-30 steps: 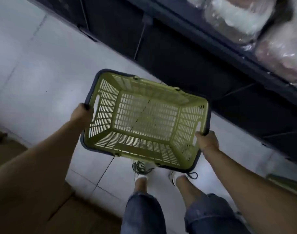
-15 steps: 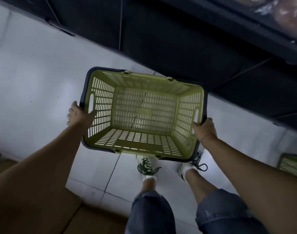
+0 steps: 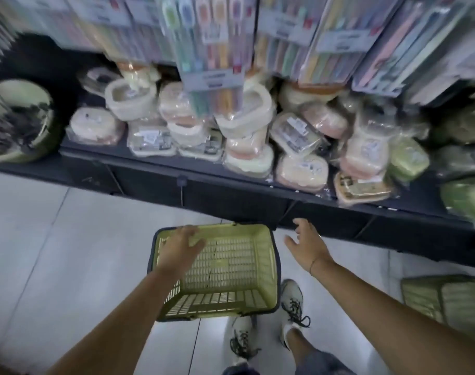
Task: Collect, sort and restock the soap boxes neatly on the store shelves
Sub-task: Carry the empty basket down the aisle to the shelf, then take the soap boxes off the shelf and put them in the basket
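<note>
dozens of film-wrapped soap boxes (image 3: 247, 123) heaped crookedly on the low dark shelf (image 3: 176, 169), just beyond the empty green basket (image 3: 231, 266) down by the feet. probably light, rigid plastic shells under slick, crinkly wrap; likely to slide off one another. best taken across the short sides, top of the pile first. left hand (image 3: 180, 247) loose-fingered over the basket's left rim, holding nothing; contact unclear. right hand (image 3: 305, 243) spread wide beside the basket, touching nothing.
</note>
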`<state>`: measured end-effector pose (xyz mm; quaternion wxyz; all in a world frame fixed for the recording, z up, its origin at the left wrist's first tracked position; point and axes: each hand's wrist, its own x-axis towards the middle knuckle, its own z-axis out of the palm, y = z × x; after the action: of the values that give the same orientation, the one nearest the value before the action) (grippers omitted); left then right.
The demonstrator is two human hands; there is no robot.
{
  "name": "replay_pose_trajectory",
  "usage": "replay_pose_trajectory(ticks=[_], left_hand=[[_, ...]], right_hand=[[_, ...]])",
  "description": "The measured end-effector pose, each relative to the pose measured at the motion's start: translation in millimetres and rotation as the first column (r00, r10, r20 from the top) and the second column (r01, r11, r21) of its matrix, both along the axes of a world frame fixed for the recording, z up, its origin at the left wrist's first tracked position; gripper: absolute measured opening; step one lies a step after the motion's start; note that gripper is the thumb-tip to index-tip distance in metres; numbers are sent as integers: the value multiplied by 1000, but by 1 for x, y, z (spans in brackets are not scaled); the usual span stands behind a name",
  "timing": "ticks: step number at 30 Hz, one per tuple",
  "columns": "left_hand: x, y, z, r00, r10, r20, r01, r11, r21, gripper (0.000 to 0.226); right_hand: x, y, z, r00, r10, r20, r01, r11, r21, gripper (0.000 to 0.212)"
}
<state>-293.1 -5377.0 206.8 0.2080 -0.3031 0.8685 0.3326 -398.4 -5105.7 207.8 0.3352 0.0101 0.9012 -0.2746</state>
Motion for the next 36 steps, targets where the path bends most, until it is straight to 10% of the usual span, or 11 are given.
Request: replay_pose_trajectory(ticks=[17,30,36], left_hand=[[-96,232,321,701,-542,-464,624,781,30,35],[-61,497,319,381,-819,-430,902,432,-23,44],[-41,606,305,384,-830,-405,907,420,-1,46]], right_hand=[[39,207,345,824,-407,-395,357,913,-196,50],[122,438,342,707,-575,-411,562,810,-165,55],[126,548,332,733,-554,-395,557,822,-118,55]])
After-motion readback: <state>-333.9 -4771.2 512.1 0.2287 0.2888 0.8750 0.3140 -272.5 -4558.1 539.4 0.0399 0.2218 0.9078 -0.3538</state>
